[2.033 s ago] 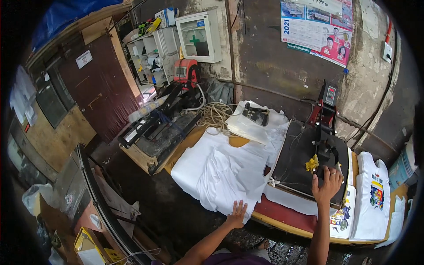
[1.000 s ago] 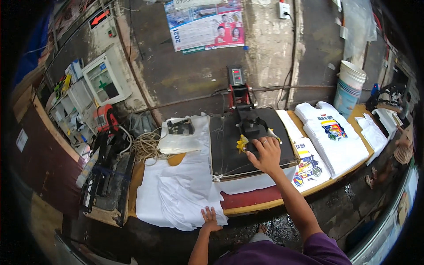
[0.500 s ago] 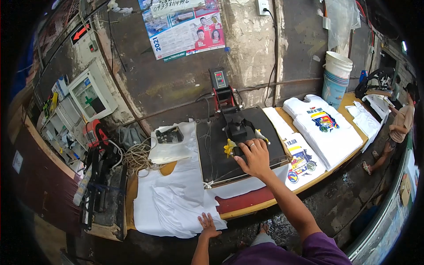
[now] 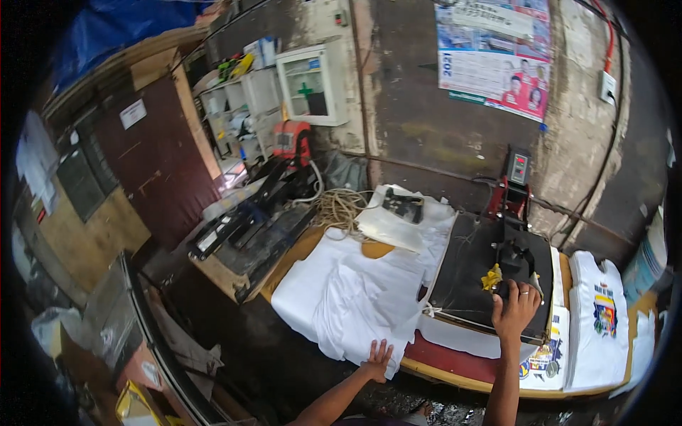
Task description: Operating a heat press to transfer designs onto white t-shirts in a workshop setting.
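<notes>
Left hand (image 4: 379,361): fingers spread on the white cloth (image 4: 341,284), at the front edge of the bench (image 4: 440,375). Right hand (image 4: 517,312): fingers loosely curved at the black heat press (image 4: 462,266); whether they grip cannot be told. Printed shirts (image 4: 599,344) lie toward the right end.

Lettering is carried by the poster (image 4: 469,71), notice (image 4: 133,113) and shirt (image 4: 599,323). The cabinet (image 4: 310,79) is marked with a green cross (image 4: 305,90).

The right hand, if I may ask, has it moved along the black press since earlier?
No, neither way: the right hand stays beside the yellow cloth on the black press.
</notes>
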`<action>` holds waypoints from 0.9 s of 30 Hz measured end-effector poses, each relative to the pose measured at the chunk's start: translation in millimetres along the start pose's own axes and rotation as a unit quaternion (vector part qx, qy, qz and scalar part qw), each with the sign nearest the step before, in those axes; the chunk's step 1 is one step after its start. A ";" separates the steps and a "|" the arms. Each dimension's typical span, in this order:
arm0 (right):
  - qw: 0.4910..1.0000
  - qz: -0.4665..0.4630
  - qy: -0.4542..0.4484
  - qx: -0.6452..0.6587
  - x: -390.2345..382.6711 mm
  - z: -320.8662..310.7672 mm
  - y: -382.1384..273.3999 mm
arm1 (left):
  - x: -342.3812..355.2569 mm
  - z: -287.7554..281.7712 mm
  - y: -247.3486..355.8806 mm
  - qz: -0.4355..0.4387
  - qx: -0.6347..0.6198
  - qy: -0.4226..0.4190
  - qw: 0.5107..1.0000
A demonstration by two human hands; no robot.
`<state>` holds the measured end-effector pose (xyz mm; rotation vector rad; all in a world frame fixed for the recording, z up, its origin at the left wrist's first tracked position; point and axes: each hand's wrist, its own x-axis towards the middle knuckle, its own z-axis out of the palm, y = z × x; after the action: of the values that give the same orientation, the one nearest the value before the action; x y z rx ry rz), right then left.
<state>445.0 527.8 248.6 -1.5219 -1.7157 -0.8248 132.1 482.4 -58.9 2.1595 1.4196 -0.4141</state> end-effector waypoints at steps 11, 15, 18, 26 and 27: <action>1.000 0.001 -0.010 0.025 3.1 -6.0 -4.1 | 7.7 4.7 -9.7 -0.007 0.001 0.009 1.000; 1.000 -0.005 0.008 0.028 3.5 -4.5 0.1 | 15.4 -0.5 -12.6 0.018 0.042 -0.021 0.999; 0.999 0.012 0.000 0.034 2.1 -10.5 7.5 | 20.5 -17.1 -8.7 0.050 0.119 -0.047 0.991; 0.999 0.019 -0.005 0.046 -1.8 -12.8 13.4 | -20.0 -105.1 -39.4 0.131 -0.174 0.117 0.969; 0.998 0.020 -0.015 0.049 -1.7 -14.5 13.2 | -22.7 -108.3 -41.6 0.133 -0.188 0.113 0.967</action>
<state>459.5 516.4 255.5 -1.5041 -1.7157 -0.6902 81.8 540.6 30.9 2.0825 1.1820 0.1939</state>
